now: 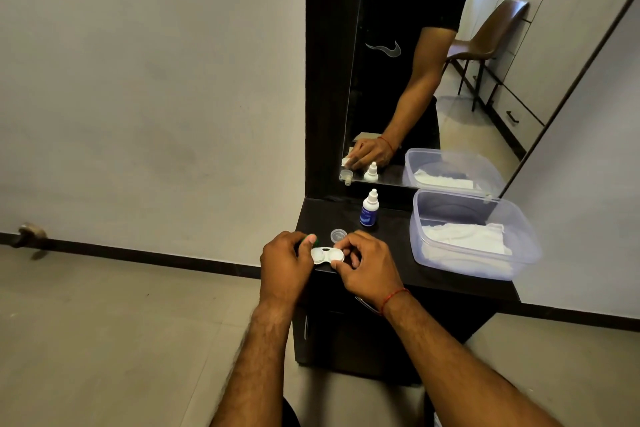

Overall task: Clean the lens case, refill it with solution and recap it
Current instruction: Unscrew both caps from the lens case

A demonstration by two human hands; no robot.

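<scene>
At the front edge of the dark counter (394, 217), below a wall mirror (415, 80), the left hand (285, 262) and right hand (369, 262) curl their fingers round the white lens case (327, 255), a loose cap (338, 235), solution bottle (369, 210) and cloth-lined plastic tub (467, 206) behind it.

On the worktop (329, 215), the lens case (327, 255) is at the front edge. A loose cap (338, 236) lies just beside it at 12 o'clock, the bottle (369, 209) at 1 o'clock (nearer the mirror (398, 80)), and a tub (523, 243) holding cloth (464, 241) at 3 o'clock.
</scene>
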